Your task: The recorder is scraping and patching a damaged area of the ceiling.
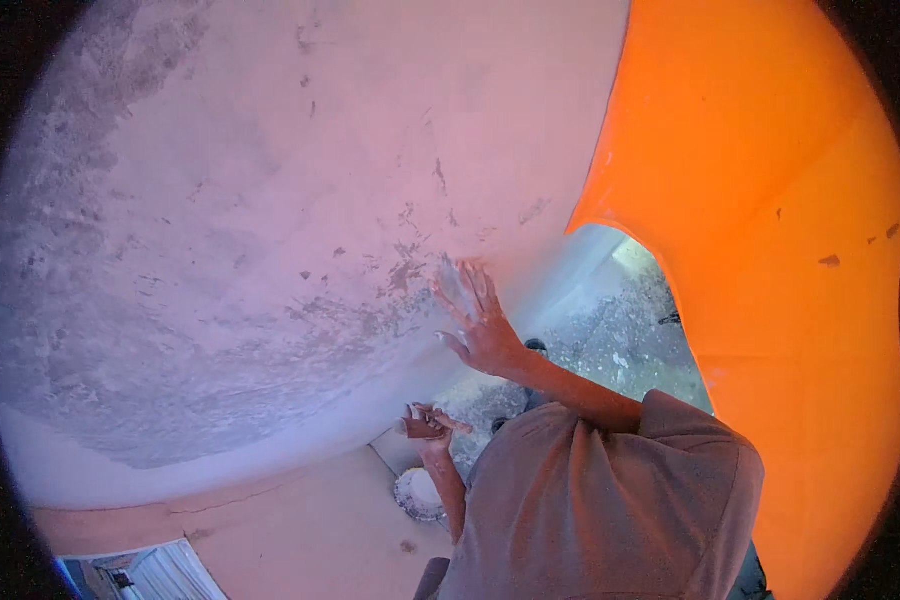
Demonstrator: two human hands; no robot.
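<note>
My right hand (475, 315) is stretched out with fingers apart and white dust on them, against or just off the patchy pale plaster wall (220, 180), where grey smears show. My left hand (432, 432) is lower and nearer the wall's bottom, its fingers closed round a small brown object (420, 425), too small to make out clearly. A bucket (422, 492) with white contents stands below my left hand, partly hidden by my forearm.
A large orange sheet (760, 200) hangs along the right, with a curved opening showing the white-spattered floor (620, 330). My dark shoes peek out beyond my shirt. At lower left are a pinkish surface (290, 530) and a white-framed window or panel (145, 570).
</note>
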